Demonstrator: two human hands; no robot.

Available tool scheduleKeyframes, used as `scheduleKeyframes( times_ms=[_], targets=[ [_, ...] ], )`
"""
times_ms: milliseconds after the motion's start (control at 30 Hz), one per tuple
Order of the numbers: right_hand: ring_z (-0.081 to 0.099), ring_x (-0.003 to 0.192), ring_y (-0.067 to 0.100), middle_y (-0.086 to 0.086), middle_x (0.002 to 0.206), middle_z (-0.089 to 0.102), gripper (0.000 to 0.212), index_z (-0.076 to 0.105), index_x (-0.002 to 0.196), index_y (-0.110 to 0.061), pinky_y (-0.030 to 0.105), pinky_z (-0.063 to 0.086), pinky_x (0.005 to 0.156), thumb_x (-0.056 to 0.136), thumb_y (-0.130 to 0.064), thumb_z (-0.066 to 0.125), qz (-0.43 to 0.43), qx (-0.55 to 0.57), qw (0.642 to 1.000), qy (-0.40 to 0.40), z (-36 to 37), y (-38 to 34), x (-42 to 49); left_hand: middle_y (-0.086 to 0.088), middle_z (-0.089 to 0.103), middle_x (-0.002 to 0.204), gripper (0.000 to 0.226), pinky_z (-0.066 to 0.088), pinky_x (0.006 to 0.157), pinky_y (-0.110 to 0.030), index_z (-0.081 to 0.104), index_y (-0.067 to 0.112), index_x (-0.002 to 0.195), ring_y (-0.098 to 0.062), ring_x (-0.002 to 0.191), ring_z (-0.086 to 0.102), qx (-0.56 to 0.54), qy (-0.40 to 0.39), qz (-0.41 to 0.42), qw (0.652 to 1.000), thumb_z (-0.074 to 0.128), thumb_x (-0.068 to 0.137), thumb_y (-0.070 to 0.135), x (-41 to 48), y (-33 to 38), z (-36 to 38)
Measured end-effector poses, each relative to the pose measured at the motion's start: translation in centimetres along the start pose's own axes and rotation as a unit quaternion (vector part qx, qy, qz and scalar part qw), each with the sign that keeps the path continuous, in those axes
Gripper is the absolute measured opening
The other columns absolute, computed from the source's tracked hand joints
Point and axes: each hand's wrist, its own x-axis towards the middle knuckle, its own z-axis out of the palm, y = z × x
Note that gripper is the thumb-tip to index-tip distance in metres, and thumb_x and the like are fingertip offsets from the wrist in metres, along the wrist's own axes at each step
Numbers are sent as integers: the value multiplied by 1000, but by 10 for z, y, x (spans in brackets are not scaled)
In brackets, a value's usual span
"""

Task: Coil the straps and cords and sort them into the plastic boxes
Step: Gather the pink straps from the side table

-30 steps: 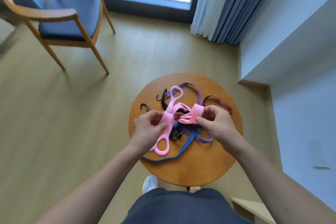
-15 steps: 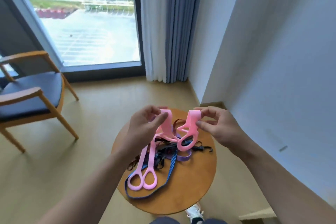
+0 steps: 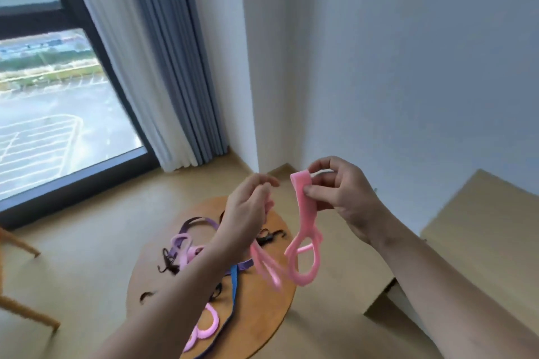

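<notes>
A pink strap (image 3: 304, 213) is pinched at its folded top between the thumb and fingers of the right hand (image 3: 341, 195). It is held high above the desk (image 3: 262, 315) so that its looped ends hang free and can be evened up, presumably before coiling. A second pink length (image 3: 267, 268) dangles from the left hand (image 3: 248, 213). That hand's fingers are curled round it, though blur hides the exact grip. Whether the two pink pieces are joined cannot be told. Both are kept apart and clear of the pile, which is judged to stop them catching on the rest.

On the desk below, the unsorted things are left in a loose tangle:

- a purple strap (image 3: 201, 220)
- a blue strap (image 3: 234, 280)
- cords with black hooks (image 3: 269, 237)
- another pink strap (image 3: 205, 326) near the front edge

No plastic boxes are in view, so nothing can be said to be sorted yet. The step in hand is taken to be freeing one strap from the others. Snagging on the hooks is the likely trouble when the next piece is lifted.
</notes>
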Motion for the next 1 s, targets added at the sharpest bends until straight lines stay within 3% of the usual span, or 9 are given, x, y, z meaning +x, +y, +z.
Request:
scheduleKeyframes(
  times_ms=[133,267,400,467,567,633,733,833,1000],
  targets=[
    [73,81,28,10,84,76,24,62,104,-9,45,60,79,85,2,72,-17,-15,998,58,-44,4,-32,11,56,66,41,43,57,-23,75,44,104,-4,60,52,111,-156,24,981,67,80,77,-5,3,59],
    [74,82,19,-1,82,78,27,64,101,-20,46,59,85,82,-5,76,-38,-90,988,120,-101,17,-65,0,66,66,30,39,61,-33,81,38,85,-8,59,49,197,-220,24,955,68,80,65,-9,9,132],
    [73,96,21,-1,107,75,39,62,112,-32,43,61,83,77,-27,80,-12,-13,991,129,-171,36,-106,5,74,72,25,43,58,-20,82,32,86,-8,58,59,110,-211,7,971,72,85,55,-20,17,204],
    [69,107,20,-2,118,69,48,59,122,-29,41,59,87,80,-34,82,22,-1,995,95,-210,56,-138,9,62,58,26,38,48,-21,79,25,75,-9,47,46,49,-219,-32,974,75,87,47,-27,19,247],
    [71,98,23,6,103,72,29,68,109,-15,41,58,87,83,-17,80,72,-48,992,90,-251,95,-184,3,33,56,39,22,43,-27,55,16,62,-15,47,24,-45,-239,-101,965,78,84,39,-35,14,308],
    [71,89,31,15,91,73,10,73,90,-13,45,59,85,85,-6,76,91,-23,984,154,-272,115,-210,2,32,57,33,23,41,-25,59,16,67,-15,47,24,-74,-253,-146,954,79,83,37,-41,9,343],
    [72,79,24,7,80,74,18,71,84,-19,37,59,79,91,-4,65,120,-54,973,187,-304,134,-244,3,34,57,25,24,37,-22,64,17,66,-11,41,26,-115,-253,-249,928,78,83,29,-50,-9,391],
    [70,77,18,1,81,73,12,71,88,-19,29,56,72,93,-10,64,163,-82,968,172,-337,152,-273,-2,34,63,24,24,34,-22,62,4,83,-11,38,25,-135,-237,-338,901,75,88,23,-59,-30,434],
    [69,69,15,3,80,71,14,73,92,-17,33,58,61,82,-7,77,234,72,911,333,-383,183,-315,3,38,50,32,23,32,-19,54,13,66,-8,36,27,-78,-180,-426,883,74,90,19,-70,-69,482]
  ],
)
